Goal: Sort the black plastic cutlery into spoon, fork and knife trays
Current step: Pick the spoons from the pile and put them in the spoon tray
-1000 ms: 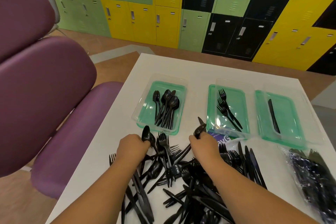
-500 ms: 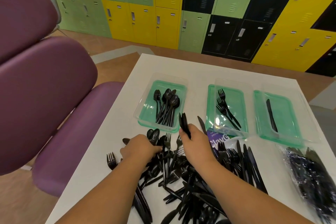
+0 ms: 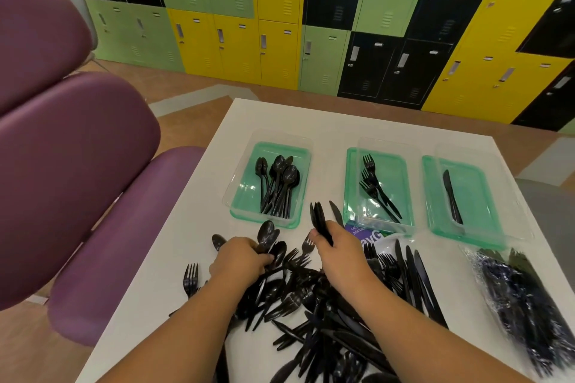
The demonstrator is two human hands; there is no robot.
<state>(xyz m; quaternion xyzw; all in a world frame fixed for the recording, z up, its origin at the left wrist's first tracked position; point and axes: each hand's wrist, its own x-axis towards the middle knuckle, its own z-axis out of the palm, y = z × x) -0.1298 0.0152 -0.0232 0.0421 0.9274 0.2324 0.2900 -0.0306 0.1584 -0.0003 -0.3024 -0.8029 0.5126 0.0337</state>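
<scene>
Cutlery (image 3: 314,305) lies in a loose black heap on the near part of the white table (image 3: 199,214), too tangled to count, with spoons, forks and knives crossing one another. Left hand (image 3: 239,260) rests on the heap's far left edge, fingers curled round the handles of two or three spoons (image 3: 270,238) whose bowls stick up past the knuckles. Right hand (image 3: 334,246) pinches what looks like two spoons seen edge-on (image 3: 319,216), their tips pointing toward the trays; which piece they are cannot be told for sure. Three clear trays with green bottoms stand in a row beyond the heap: the spoon tray (image 3: 249,165) on the left holds about eight spoons, the fork tray (image 3: 401,174) in the middle holds three forks, and the knife tray (image 3: 479,183) on the right holds one knife. A purple-printed wrapper (image 3: 370,235) lies between the heap and the fork tray. A clear bag of more cutlery (image 3: 525,305) lies at the right edge. Purple seats (image 3: 77,165) stand left of the table, and green, yellow and black lockers (image 3: 280,25) line the wall behind.
</scene>
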